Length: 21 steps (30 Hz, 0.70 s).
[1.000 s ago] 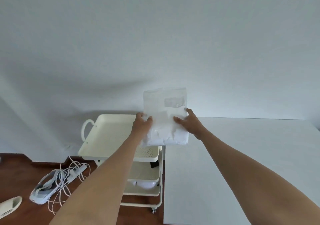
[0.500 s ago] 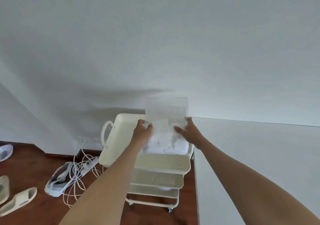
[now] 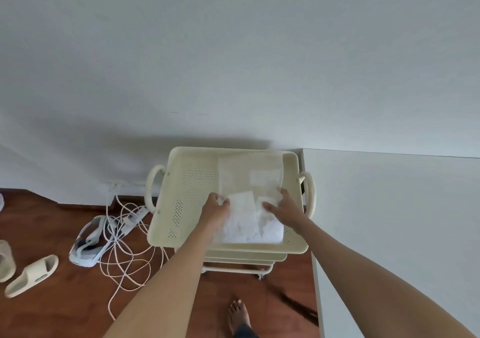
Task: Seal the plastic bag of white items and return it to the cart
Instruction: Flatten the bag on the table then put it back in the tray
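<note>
A clear plastic bag [image 3: 250,181] with white items bunched in its near half lies flat in the right part of the cream cart's top tray [image 3: 192,161]. My left hand [image 3: 215,207] grips the bag's left edge. On the bag's right edge my right hand [image 3: 284,206] holds on with the thumb on top. The bag's far end is empty and see-through, with a pale label. Whether the bag's seal is closed cannot be told.
A white table [image 3: 389,220] stands right of the cart, touching its handle. On the wooden floor to the left lie tangled white cables [image 3: 124,249], a white headset [image 3: 87,244] and beige slippers [image 3: 31,275]. My bare foot [image 3: 239,314] is below the cart. A white wall is behind.
Both hands have carried the bag from over the table's edge leftward and down into the cart's top tray. My view has tilted down and to the left.
</note>
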### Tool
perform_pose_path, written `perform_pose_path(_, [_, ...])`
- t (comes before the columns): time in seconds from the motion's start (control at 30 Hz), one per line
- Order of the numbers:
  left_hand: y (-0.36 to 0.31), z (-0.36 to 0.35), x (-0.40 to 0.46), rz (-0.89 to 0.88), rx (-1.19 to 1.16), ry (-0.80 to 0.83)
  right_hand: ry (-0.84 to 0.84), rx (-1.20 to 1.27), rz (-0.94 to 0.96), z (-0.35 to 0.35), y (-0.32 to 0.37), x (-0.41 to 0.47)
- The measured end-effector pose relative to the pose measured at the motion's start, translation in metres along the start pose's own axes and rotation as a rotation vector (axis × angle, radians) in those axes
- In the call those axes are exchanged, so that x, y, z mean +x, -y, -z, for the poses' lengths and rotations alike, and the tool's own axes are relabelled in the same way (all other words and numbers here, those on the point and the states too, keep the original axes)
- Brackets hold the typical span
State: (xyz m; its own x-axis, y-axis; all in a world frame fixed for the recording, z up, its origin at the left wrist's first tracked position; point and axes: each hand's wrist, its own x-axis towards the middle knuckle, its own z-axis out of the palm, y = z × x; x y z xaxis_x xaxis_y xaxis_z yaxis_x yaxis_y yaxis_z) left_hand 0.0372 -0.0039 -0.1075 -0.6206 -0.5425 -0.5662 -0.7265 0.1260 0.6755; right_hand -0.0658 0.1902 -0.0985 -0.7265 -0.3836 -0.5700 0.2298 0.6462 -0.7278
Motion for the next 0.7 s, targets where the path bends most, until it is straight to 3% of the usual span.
perform_pose_path(0.53, [0.024, -0.004, 0.017, 0.065, 0.124, 0.018, -0.062, -0.167, -0.113, -0.022, -0.023, 0.01])
perform_pose_path(0.7, [0.003, -0.002, -0.006, -0.054, 0.199, -0.126, -0.149, -0.366, -0.004, -0.011, -0.017, -0.008])
